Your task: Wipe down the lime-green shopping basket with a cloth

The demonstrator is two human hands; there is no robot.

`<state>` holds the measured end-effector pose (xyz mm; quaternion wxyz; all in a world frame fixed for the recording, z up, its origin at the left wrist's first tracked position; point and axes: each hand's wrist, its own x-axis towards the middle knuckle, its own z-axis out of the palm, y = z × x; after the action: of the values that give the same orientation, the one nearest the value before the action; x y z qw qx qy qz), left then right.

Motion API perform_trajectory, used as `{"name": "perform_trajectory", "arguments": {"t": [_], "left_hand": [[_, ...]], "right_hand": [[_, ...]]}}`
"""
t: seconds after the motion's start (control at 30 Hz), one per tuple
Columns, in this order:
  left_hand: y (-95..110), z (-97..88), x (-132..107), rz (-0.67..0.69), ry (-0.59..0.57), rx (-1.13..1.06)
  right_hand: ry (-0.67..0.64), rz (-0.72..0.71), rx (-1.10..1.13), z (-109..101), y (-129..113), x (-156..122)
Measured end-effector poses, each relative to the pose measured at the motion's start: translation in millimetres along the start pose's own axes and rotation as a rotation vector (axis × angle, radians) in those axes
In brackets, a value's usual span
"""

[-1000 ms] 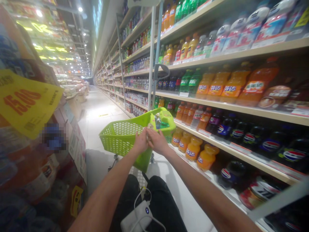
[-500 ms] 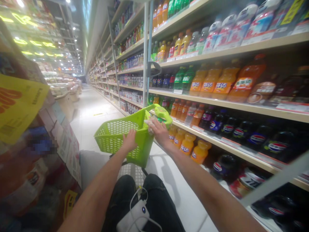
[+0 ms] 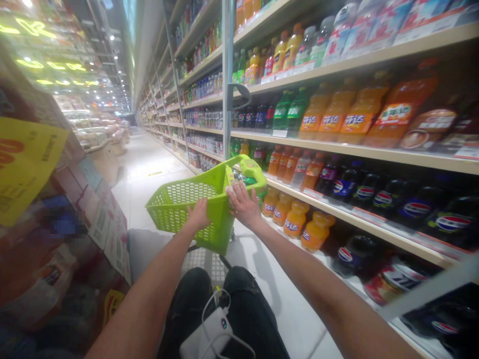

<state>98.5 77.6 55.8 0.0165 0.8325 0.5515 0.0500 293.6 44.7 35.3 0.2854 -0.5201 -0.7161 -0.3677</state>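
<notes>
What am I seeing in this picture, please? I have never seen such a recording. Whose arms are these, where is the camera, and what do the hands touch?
There is no machine here. A person wears one camera on the head, looking forward and down, so the two bare arms coming from the bottom edge are that person's own. The place is a shop aisle. The left hand lies on the near wall of a green basket; whether it grips is unclear. The right hand, fingers spread, lies on the rim beside the handle. On the right, shelves carry orange bottles and dark cola bottles. A white power bank rests on the lap.
</notes>
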Motion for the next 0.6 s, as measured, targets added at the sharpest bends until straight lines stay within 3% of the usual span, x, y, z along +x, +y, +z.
{"name": "perform_trajectory", "arguments": {"t": [0.23, 0.37, 0.5, 0.6], "left_hand": [[-2, 7.7, -5, 0.024, 0.006, -0.011], [-2, 8.4, -8, 0.029, -0.002, -0.015], [-1, 6.2, -10, 0.045, 0.001, -0.008], [-5, 4.5, -9, 0.07, -0.007, 0.002]], "right_hand": [[0.038, -0.154, 0.03, -1, 16, -2], [0.024, -0.189, 0.07, 16, 1, -32], [-0.124, -0.268, 0.082, 33, -23, -70], [-0.184, -0.292, 0.111, 31, -31, -78]]}}
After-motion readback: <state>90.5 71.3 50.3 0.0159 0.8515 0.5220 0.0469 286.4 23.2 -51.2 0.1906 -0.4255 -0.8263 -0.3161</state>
